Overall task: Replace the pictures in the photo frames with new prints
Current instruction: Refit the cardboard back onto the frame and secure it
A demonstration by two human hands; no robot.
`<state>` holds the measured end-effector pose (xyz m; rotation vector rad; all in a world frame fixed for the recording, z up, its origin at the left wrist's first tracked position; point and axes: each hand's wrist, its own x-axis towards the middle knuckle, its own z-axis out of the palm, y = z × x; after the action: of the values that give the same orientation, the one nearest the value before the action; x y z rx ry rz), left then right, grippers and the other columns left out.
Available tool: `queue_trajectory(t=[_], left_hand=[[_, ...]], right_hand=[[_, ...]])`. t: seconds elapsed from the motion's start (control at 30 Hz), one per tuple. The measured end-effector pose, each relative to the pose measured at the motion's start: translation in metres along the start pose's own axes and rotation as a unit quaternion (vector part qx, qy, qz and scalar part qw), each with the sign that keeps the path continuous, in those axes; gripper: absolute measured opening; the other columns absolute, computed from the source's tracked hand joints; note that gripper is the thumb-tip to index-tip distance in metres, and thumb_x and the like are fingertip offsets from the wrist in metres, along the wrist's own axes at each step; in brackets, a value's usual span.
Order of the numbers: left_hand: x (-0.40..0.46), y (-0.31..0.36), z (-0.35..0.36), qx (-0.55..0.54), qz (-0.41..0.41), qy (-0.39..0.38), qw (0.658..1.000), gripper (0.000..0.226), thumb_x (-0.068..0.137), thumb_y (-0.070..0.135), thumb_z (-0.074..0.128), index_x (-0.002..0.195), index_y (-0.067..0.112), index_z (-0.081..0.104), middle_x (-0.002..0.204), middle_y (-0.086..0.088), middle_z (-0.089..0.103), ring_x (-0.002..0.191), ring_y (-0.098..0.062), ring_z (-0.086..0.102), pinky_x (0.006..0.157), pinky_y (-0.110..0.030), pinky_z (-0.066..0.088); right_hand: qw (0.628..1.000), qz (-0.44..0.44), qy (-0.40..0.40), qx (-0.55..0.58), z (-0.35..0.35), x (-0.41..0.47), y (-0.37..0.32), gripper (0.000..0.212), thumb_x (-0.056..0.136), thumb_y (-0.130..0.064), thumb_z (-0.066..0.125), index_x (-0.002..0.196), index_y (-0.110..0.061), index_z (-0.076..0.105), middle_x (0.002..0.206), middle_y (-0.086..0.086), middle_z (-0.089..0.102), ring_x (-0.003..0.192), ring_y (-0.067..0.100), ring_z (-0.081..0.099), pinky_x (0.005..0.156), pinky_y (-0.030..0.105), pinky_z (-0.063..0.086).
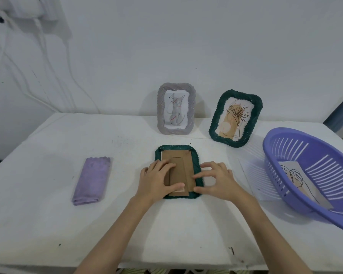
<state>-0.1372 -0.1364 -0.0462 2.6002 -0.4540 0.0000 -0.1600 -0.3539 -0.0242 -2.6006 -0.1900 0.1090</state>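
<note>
A dark green photo frame (197, 167) lies face down in the middle of the table, its brown cardboard back (181, 165) facing up. My left hand (156, 180) rests flat on the back's left side, thumb near the bottom edge. My right hand (218, 180) touches the frame's right and lower edge with its fingertips, fingers spread. A grey frame (175, 108) with a cat drawing and a second green frame (236, 118) with a plant print stand against the wall. A leaf print (303, 184) lies inside the purple basket (313, 151).
A folded purple cloth (92, 180) lies to the left of the frame. A white sheet (255, 178) sits partly under the basket at the right. White cables (28, 76) hang down the wall at the back left. A white cover (67, 214) is spread over the table.
</note>
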Motion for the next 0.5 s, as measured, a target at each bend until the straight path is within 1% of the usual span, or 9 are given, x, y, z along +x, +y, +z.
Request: queue_trajectory(t=[0.07, 0.13, 0.2, 0.23, 0.27, 0.4, 0.5], left_hand=[[-0.001, 0.0, 0.003, -0.003, -0.003, -0.002, 1.0, 0.091, 0.055, 0.084, 0.027, 0.133, 0.039, 0.039, 0.147, 0.016, 0.028, 0.138, -0.011, 0.017, 0.108, -0.034, 0.014], [-0.001, 0.0, 0.003, -0.005, -0.006, -0.003, 1.0, 0.091, 0.055, 0.083, 0.027, 0.134, 0.039, 0.038, 0.148, 0.016, 0.027, 0.139, -0.011, 0.015, 0.109, -0.035, 0.013], [-0.001, 0.001, 0.003, -0.004, -0.007, -0.002, 1.0, 0.092, 0.054, 0.084, 0.026, 0.134, 0.039, 0.038, 0.149, 0.016, 0.027, 0.139, -0.011, 0.015, 0.109, -0.034, 0.013], [-0.001, 0.001, 0.003, -0.004, -0.008, -0.002, 1.0, 0.092, 0.054, 0.084, 0.026, 0.134, 0.04, 0.038, 0.149, 0.017, 0.026, 0.14, -0.011, 0.014, 0.109, -0.034, 0.013], [-0.001, 0.001, 0.003, -0.005, -0.009, -0.002, 1.0, 0.092, 0.054, 0.084, 0.026, 0.134, 0.04, 0.038, 0.149, 0.017, 0.026, 0.14, -0.01, 0.014, 0.109, -0.034, 0.013], [-0.001, 0.001, 0.003, -0.003, -0.01, -0.002, 1.0, 0.094, 0.053, 0.084, 0.025, 0.134, 0.039, 0.038, 0.149, 0.016, 0.026, 0.14, -0.011, 0.014, 0.11, -0.035, 0.013], [0.0, 0.002, 0.003, -0.006, -0.011, -0.001, 1.0, 0.094, 0.052, 0.084, 0.025, 0.134, 0.039, 0.038, 0.149, 0.016, 0.027, 0.14, -0.012, 0.014, 0.11, -0.036, 0.014]], right_hand=[[1.0, -0.007, 0.011, -0.007, 0.002, -0.01, 0.0, 0.039, 0.068, -0.053, 0.072, 0.105, -0.046, 0.063, 0.129, -0.017, 0.044, 0.118, 0.009, 0.029, 0.088, 0.027, 0.015], [0.999, -0.011, 0.035, 0.002, 0.008, -0.014, 0.003, 0.043, 0.064, -0.061, 0.069, 0.104, -0.047, 0.064, 0.128, -0.019, 0.046, 0.112, 0.005, 0.031, 0.086, 0.027, 0.016], [0.998, -0.017, 0.061, 0.01, 0.014, -0.016, 0.005, 0.051, 0.057, -0.072, 0.056, 0.101, -0.048, 0.065, 0.126, -0.019, 0.048, 0.107, 0.004, 0.032, 0.084, 0.027, 0.018], [0.997, -0.02, 0.073, 0.015, 0.018, -0.016, 0.006, 0.052, 0.056, -0.073, 0.05, 0.099, -0.048, 0.065, 0.126, -0.019, 0.049, 0.106, 0.004, 0.034, 0.083, 0.028, 0.02], [0.996, -0.021, 0.084, 0.022, 0.021, -0.017, 0.007, 0.052, 0.056, -0.072, 0.049, 0.098, -0.047, 0.066, 0.125, -0.02, 0.049, 0.107, 0.005, 0.035, 0.082, 0.028, 0.02], [0.988, -0.017, 0.134, 0.073, 0.031, -0.019, 0.005, 0.039, 0.059, -0.062, 0.06, 0.093, -0.045, 0.068, 0.12, -0.026, 0.048, 0.108, 0.008, 0.04, 0.078, 0.025, 0.018], [0.983, -0.008, 0.158, 0.093, 0.037, -0.019, 0.005, 0.037, 0.058, -0.063, 0.055, 0.09, -0.049, 0.066, 0.119, -0.028, 0.05, 0.106, 0.005, 0.039, 0.079, 0.022, 0.018]])
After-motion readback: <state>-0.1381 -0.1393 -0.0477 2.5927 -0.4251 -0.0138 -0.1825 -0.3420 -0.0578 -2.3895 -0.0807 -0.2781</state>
